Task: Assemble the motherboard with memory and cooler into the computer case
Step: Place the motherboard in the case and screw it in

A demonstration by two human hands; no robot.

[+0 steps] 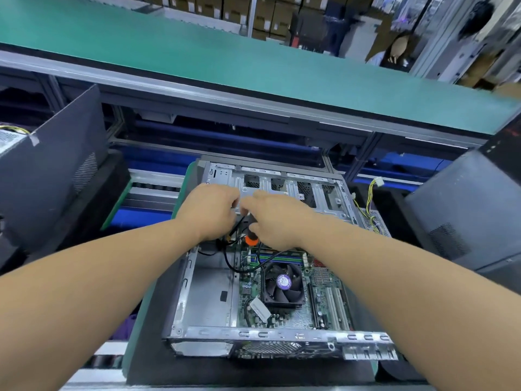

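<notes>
Computer case: lies open on the bench. Motherboard: seated inside, cooler fan atop. Right hand: closed around an orange-and-black tool. Left hand: curled beside black cables; grip unclear.

fingertips hidden, orange-tipped tool partly covered

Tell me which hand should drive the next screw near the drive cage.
Right. The right hand is already wrapped around the orange-tipped screwdriver over the motherboard's far edge. The left hand pinches black cables beside it, so it looks better kept steadying them.
</notes>
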